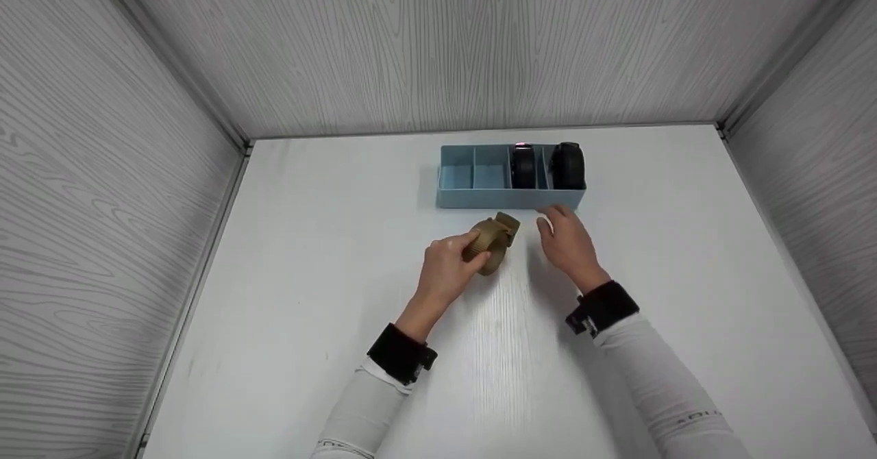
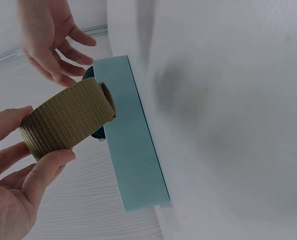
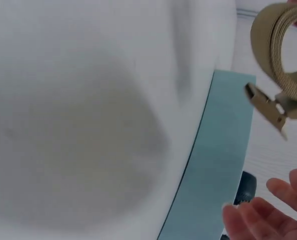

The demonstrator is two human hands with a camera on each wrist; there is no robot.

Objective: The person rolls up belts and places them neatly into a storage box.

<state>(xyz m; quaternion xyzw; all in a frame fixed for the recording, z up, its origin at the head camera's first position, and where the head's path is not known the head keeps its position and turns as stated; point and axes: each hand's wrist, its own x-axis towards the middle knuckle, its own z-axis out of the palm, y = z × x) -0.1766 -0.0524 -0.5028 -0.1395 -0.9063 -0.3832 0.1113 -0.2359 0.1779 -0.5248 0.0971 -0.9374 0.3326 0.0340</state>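
Observation:
A tan webbing belt (image 1: 490,245), rolled into a coil with its buckle (image 3: 268,107) sticking out, is pinched between the thumb and fingers of my left hand (image 1: 449,267). It is held above the table, in front of the blue divided box (image 1: 510,199). My right hand (image 1: 569,243) holds nothing; its fingers are loosely bent, just in front of the box's right part and apart from the belt. Two dark coiled belts stand in the box: one in the third compartment (image 1: 524,168), the other, a black coil (image 1: 568,166), in the rightmost.
The box stands near the back of a white table (image 1: 308,253). Its two left compartments show bare bottoms. Grey wood-grain panels rise behind the table (image 1: 425,55) and on both sides. Black straps circle both wrists over white sleeves.

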